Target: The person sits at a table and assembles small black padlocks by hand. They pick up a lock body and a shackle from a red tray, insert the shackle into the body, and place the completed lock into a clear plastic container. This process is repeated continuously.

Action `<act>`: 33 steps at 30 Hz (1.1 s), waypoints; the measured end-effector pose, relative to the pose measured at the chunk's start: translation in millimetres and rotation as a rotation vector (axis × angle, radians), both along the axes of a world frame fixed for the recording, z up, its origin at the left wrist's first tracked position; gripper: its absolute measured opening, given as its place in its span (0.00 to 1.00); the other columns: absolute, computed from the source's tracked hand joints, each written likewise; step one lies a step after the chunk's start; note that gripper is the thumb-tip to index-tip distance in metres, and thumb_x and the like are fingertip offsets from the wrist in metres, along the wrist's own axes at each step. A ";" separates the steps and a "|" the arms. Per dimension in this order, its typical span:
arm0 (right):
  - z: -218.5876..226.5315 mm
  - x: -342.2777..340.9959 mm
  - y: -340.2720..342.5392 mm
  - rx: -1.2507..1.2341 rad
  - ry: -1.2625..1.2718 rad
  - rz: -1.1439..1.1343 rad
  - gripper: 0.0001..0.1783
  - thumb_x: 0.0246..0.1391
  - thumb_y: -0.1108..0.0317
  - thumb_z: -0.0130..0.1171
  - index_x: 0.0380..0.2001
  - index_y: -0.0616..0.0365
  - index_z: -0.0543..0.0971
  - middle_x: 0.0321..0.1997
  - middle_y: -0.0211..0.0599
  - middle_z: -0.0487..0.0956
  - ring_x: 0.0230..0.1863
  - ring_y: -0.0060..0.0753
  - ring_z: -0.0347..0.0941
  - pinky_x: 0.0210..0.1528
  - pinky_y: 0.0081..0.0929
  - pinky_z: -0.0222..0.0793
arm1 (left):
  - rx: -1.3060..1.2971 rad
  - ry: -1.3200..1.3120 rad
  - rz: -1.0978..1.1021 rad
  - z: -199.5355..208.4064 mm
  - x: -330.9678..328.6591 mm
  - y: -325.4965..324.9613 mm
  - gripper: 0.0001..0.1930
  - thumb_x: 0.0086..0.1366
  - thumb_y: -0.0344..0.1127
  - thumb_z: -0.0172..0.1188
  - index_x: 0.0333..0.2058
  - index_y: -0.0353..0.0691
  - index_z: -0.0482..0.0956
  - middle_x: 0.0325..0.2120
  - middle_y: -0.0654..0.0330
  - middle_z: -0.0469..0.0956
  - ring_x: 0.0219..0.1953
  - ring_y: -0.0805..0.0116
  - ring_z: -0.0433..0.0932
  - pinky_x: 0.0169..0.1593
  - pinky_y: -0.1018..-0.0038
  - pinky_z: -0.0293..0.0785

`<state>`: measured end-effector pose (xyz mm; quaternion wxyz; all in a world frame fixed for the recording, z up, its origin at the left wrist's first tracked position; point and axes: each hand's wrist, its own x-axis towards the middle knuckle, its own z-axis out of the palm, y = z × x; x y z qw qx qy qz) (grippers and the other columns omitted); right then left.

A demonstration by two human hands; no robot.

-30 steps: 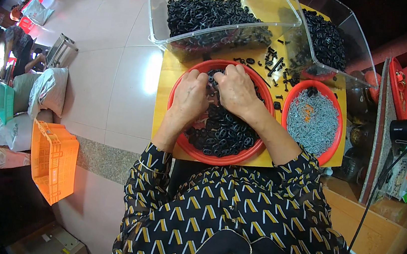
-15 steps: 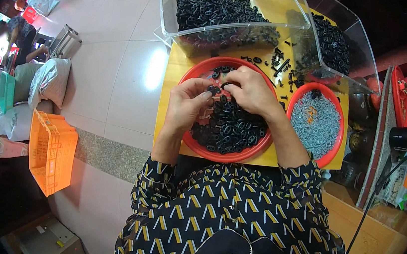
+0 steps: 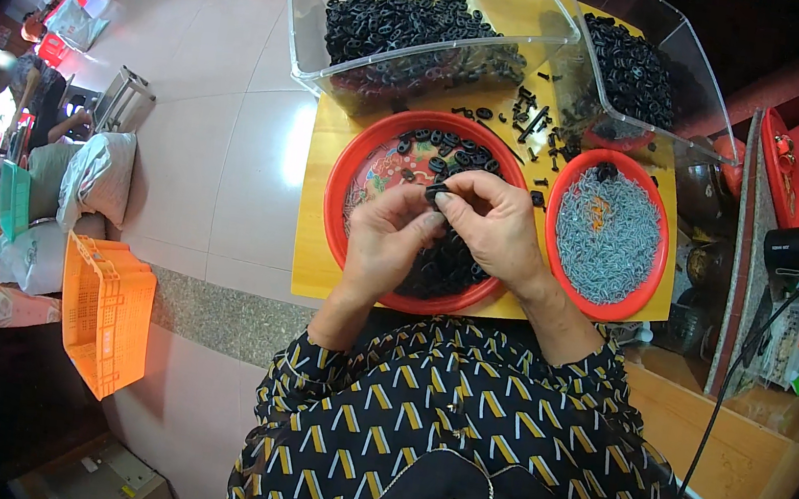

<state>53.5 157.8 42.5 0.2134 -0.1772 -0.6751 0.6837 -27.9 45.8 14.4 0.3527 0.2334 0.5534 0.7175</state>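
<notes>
Above the red round tray [image 3: 335, 227], my left hand [image 3: 383, 238] and my right hand [image 3: 495, 229] meet. Their fingertips pinch a small black plastic part [image 3: 436, 193] between them; its exact shape is partly covered by my fingers. Below, loose black oval plastic pieces [image 3: 450, 152] lie in the tray, which has a patterned bottom. My hands hide some of the heap. Right of my right hand stands a red basin [image 3: 660, 255] full of small silvery screws [image 3: 607, 244], with a few black pieces at its far edge.
Two clear plastic bins [image 3: 422, 53] [image 3: 635, 89] of black pieces stand at the table's far side. Short black parts [image 3: 532, 122] lie scattered on the yellow tabletop [image 3: 317, 181]. An orange crate [image 3: 106, 315] is on the floor at left. Another person [image 3: 38, 90] sits far left.
Both hands have come nearer to me from the tray's far part and now meet fingertip to fingertip at one black part. The view has shifted slightly.
</notes>
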 end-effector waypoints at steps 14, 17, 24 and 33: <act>73.9 40.4 185.5 1.078 -0.131 -0.702 0.14 0.44 0.64 0.59 0.34 0.61 0.76 0.27 0.36 0.77 0.26 0.25 0.72 0.29 0.21 0.67 | -0.379 1.109 0.148 -5.2 -60.5 3.8 0.12 0.48 0.25 0.57 0.35 0.34 0.74 0.33 0.51 0.73 0.34 0.55 0.72 0.38 0.68 0.69; 68.3 38.7 142.9 1.204 -0.176 -0.699 0.14 0.44 0.65 0.58 0.35 0.60 0.76 0.33 0.43 0.75 0.29 0.36 0.73 0.32 0.26 0.68 | -0.388 1.324 0.133 -13.3 -73.9 22.4 0.12 0.46 0.25 0.57 0.33 0.34 0.74 0.34 0.52 0.73 0.37 0.53 0.71 0.41 0.65 0.68; 27.9 36.2 73.7 0.998 -0.102 -0.422 0.07 0.43 0.73 0.56 0.29 0.64 0.75 0.30 0.44 0.75 0.32 0.41 0.72 0.35 0.30 0.68 | -0.386 1.416 -0.069 -17.3 -75.5 46.5 0.09 0.43 0.29 0.61 0.25 0.35 0.73 0.27 0.53 0.72 0.33 0.53 0.71 0.38 0.63 0.68; -16.5 6.1 65.9 1.044 -0.214 -0.122 0.06 0.41 0.74 0.55 0.26 0.63 0.75 0.28 0.45 0.75 0.33 0.45 0.70 0.38 0.35 0.64 | -0.362 1.197 -0.108 -19.3 -75.6 35.2 0.06 0.47 0.23 0.55 0.28 0.33 0.76 0.27 0.52 0.75 0.32 0.55 0.74 0.36 0.68 0.70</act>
